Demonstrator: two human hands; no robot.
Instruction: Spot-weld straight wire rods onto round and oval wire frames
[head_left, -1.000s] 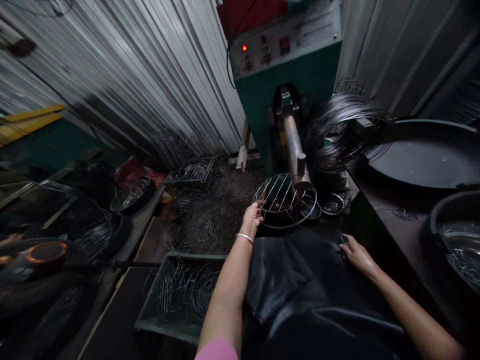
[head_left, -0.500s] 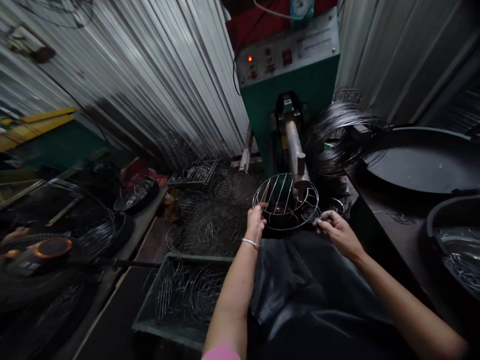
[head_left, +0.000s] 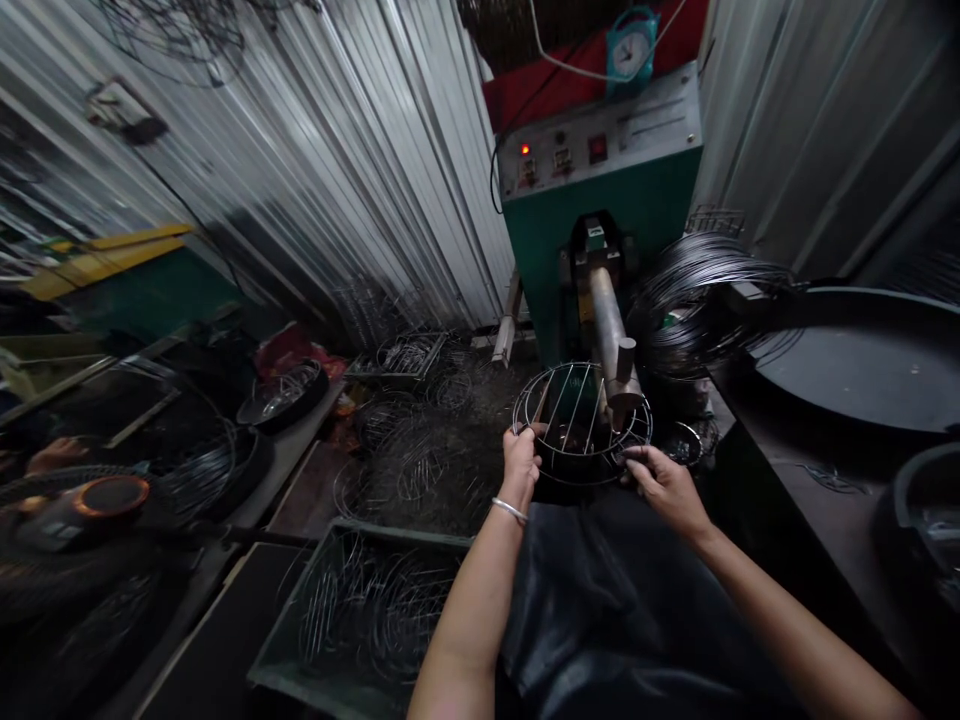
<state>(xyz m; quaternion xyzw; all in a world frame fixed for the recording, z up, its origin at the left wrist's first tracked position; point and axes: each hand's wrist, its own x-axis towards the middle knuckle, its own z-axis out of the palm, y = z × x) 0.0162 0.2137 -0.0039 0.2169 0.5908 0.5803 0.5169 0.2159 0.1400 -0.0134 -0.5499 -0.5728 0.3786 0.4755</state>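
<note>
1. Left hand [head_left: 521, 458]: grip closed on the left rim of a round wire rack [head_left: 576, 407].
2. Rack: level with the lower end of the green machine's [head_left: 534, 235] metal arm [head_left: 609, 318].
3. Right hand [head_left: 664, 485]: at the rack's near-right edge; grip's closure and hold, cannot tell.

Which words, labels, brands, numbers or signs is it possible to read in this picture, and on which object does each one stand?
No text can be read with certainty.
Clock: the marks on its dial are too small to read.
Control panel of the green machine: its markings are too blurred to read.
</note>
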